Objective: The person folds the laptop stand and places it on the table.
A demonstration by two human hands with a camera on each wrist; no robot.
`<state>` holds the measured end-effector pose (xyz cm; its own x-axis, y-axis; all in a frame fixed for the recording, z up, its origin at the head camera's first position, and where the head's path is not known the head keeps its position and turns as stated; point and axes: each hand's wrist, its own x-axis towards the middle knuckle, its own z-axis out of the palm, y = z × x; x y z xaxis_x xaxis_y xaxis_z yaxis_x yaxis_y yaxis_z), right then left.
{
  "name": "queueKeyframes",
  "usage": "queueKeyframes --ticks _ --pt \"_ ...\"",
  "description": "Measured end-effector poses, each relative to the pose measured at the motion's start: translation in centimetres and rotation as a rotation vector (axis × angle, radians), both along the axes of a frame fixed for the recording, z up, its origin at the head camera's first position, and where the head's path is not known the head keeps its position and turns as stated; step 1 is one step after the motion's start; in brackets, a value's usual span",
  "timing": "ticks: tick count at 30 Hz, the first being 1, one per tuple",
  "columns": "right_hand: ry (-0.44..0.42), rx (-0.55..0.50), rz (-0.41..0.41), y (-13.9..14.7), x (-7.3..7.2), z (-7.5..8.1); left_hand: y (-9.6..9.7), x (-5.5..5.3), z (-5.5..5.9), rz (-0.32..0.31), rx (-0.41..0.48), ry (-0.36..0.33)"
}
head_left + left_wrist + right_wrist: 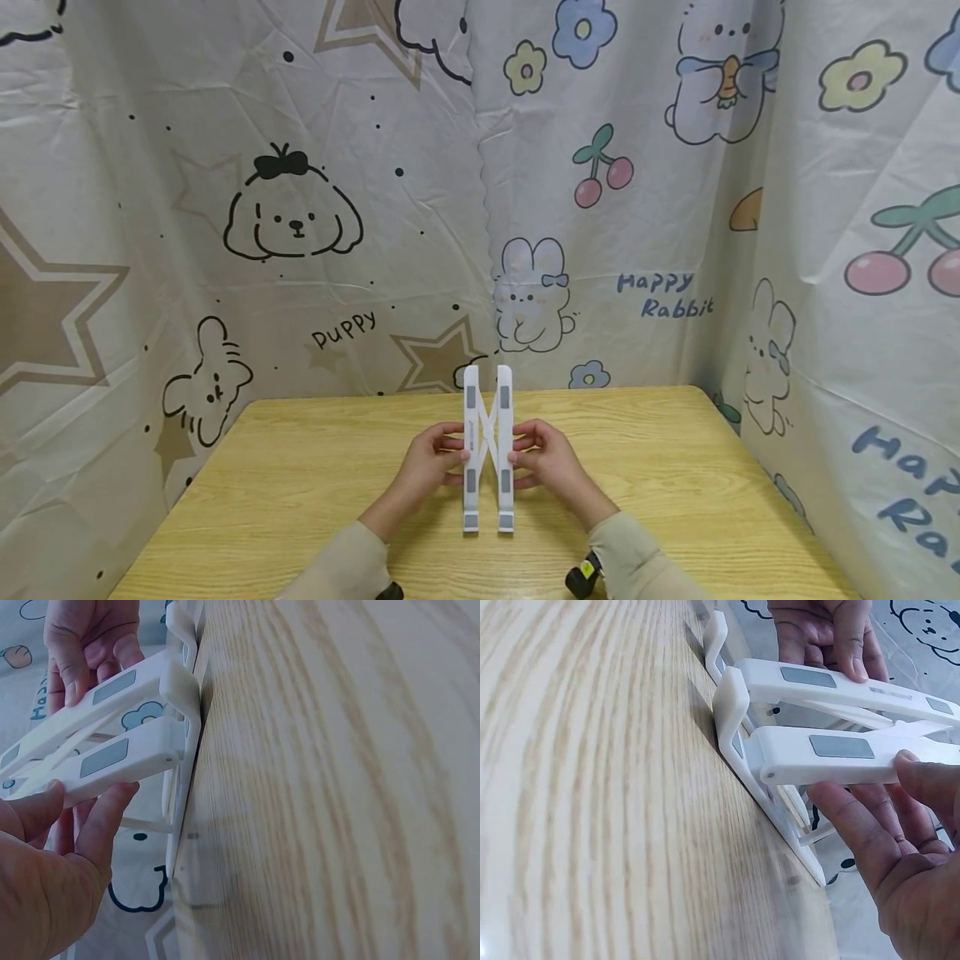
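A white folding laptop stand (pixel 506 433) stands on the table between both hands, its two long arms side by side and joined by crossing struts. Grey pads lie along the arms, and hooked lips at the near end touch the wood. My left hand (pixel 429 460) grips the left arm, thumb on top and fingers beneath. On the other arm, my right hand (pixel 553 463) has a matching grip. The right wrist view shows the stand (pixel 795 754) raised at a slant above its lower legs. Parts of the fingers are hidden under the arms.
The wood-grain table (pixel 315 467) extends to both sides of the stand. Behind it and at the sides hangs a pale cloth (pixel 420 250) printed with cartoon animals. A black device (pixel 583 577) sits by the right sleeve.
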<state>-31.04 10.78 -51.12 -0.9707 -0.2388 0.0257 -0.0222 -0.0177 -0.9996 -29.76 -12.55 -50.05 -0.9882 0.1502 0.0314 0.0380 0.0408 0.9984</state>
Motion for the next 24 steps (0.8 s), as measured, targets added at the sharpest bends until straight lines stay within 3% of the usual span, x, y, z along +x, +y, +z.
queueKeyframes --ticks 24 --pt "0.025 -0.036 0.002 -1.4 0.1 -0.1 1.3 -0.7 -0.5 -0.054 0.058 0.017"
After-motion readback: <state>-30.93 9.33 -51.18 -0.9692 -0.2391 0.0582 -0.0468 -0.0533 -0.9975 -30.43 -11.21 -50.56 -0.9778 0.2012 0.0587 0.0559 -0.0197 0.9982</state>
